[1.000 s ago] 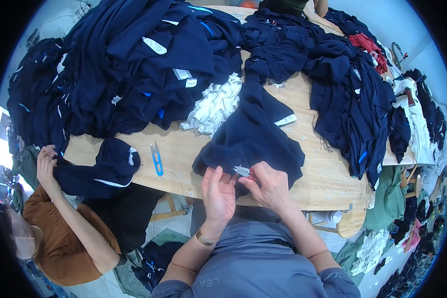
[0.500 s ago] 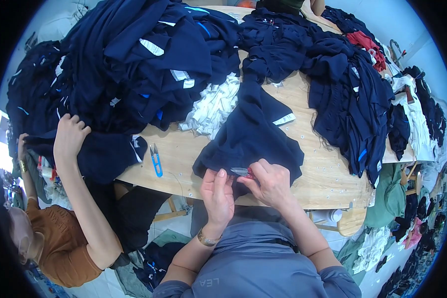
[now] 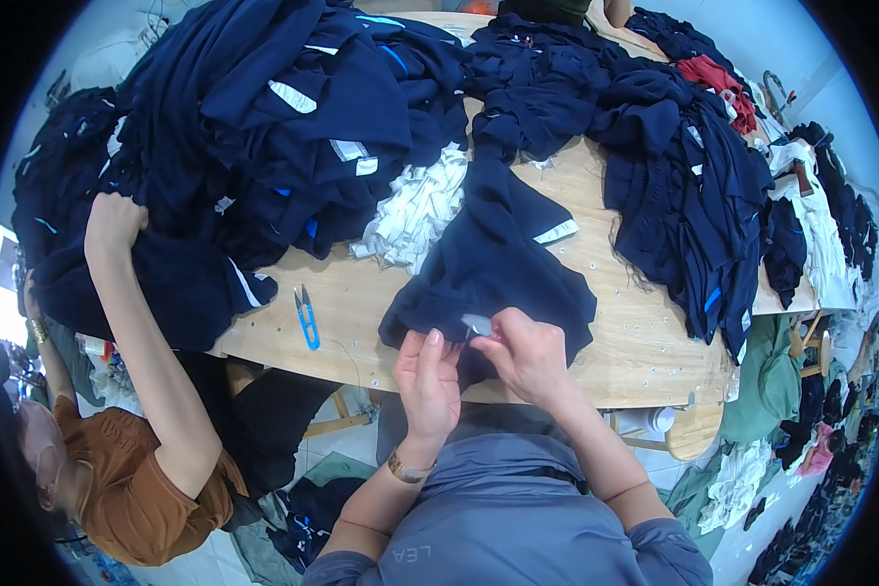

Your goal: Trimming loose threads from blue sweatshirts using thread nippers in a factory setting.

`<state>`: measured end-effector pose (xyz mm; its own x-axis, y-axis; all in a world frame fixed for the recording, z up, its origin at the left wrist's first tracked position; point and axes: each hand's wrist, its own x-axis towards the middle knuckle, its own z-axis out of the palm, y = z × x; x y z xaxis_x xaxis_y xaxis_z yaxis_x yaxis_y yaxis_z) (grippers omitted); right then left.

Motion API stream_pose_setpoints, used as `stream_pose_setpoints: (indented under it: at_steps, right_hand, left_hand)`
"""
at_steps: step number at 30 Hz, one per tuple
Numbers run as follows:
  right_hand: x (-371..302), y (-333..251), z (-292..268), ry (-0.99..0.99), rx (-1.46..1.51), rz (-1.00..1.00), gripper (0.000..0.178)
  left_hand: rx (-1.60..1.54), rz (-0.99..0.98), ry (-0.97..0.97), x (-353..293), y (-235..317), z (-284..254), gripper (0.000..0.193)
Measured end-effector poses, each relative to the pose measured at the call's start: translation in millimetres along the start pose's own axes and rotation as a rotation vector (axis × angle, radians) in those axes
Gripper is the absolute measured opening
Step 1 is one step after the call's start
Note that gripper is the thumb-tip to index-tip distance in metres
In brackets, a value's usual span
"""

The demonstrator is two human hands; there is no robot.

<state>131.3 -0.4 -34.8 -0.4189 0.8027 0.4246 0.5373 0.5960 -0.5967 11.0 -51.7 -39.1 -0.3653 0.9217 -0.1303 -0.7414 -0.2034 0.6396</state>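
Note:
A navy garment [image 3: 498, 254] with a white strip at one corner is spread on the table in front of me. My left hand [image 3: 427, 381] pinches its near edge, fingers pressed together. In my right hand [image 3: 527, 356] is a pair of thread snips [image 3: 476, 323]; their metal blades point left over the garment, close to my left fingertips. The grip of the snips is mostly hidden inside my fingers. Left of the garment lie blue-handled thread snips [image 3: 307, 317], untouched.
A large heap of navy garments [image 3: 215, 117] fills the far left of the wooden table [image 3: 361, 342]. White fabric pieces [image 3: 415, 210] lie beside it. More navy garments [image 3: 693, 195] hang over the right edge. At my left a co-worker in a brown shirt [image 3: 132, 488] handles navy cloth.
My right hand has turned the snips, so the blades now tilt upward and red no longer shows. My left hand stays put. The co-worker's arm has shifted left, moving the navy cloth.

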Motion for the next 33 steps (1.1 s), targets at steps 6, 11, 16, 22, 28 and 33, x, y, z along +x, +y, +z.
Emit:
stream_pose_setpoints:
  at_steps: [6,11,16,22,28,33]
  right_hand:
    - [0.4,-20.3,0.3,-0.001,0.272,0.126,0.026]
    - [-1.2,-18.8,19.0,0.030,0.111,-0.152,0.021]
    - [-20.6,-22.1,16.7,-0.216,0.289,-0.341,0.018]
    - [-13.1,-15.8,4.3,-0.042,0.392,0.062,0.032]
    - [-9.9,-1.9,9.7,0.068,-0.013,0.010,0.032]
    - [-9.8,-2.1,7.2,0.054,-0.123,-0.038,0.035]
  left_hand:
    - [-0.017,-0.041,-0.003,1.3,0.1,-3.0,0.017]
    - [-0.183,-0.114,-0.105,4.8,2.4,-15.1,0.013]
    - [-0.159,-0.127,-0.014,14.3,8.1,-15.1,0.023]
    - [-0.178,-0.164,0.016,13.6,8.3,-13.6,0.022]
    - [-0.099,-0.071,-0.081,12.4,2.5,-15.3,0.024]
    - [-0.056,-0.043,-0.059,11.2,1.3,-16.3,0.019]
